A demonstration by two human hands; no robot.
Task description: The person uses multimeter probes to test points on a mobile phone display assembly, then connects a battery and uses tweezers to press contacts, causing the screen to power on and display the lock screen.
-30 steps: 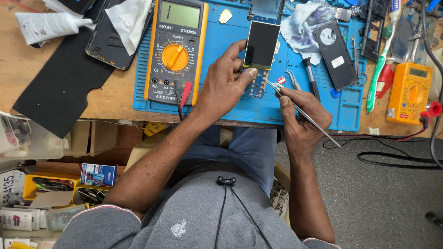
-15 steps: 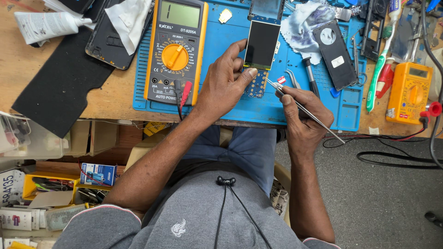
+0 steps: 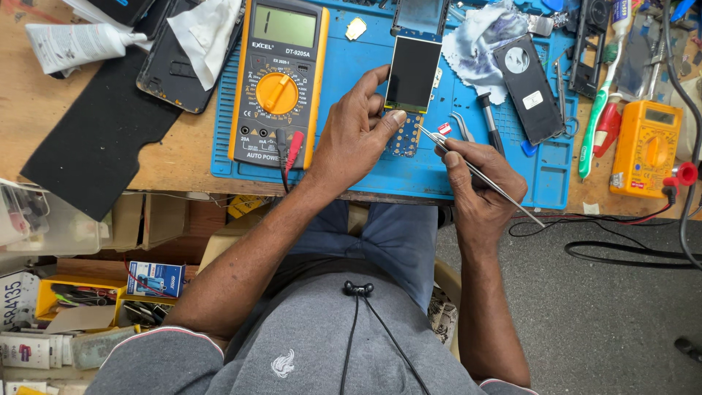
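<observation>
Pinching the phone board [image 3: 406, 124] at its lower edge, left hand [image 3: 351, 135]; right hand [image 3: 479, 183] grips tweezers [image 3: 475, 170] just beside it

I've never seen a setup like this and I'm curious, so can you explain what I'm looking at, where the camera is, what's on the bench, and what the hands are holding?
The camera sits on a person's head and looks straight down, so you see their own arms, lap and workbench. No machine is at work here, only two bare hands.

The left hand steadies a small phone circuit board with a dark screen on a blue work mat. The right hand holds thin metal tweezers, their tip close to the board's lower end.

Beside the left hand lies a yellow multimeter with red and black leads plugged in. A second, orange meter sits at the far right. Also on the bench: a black phone back cover, a crumpled cloth, a toothbrush and a white tube.
</observation>
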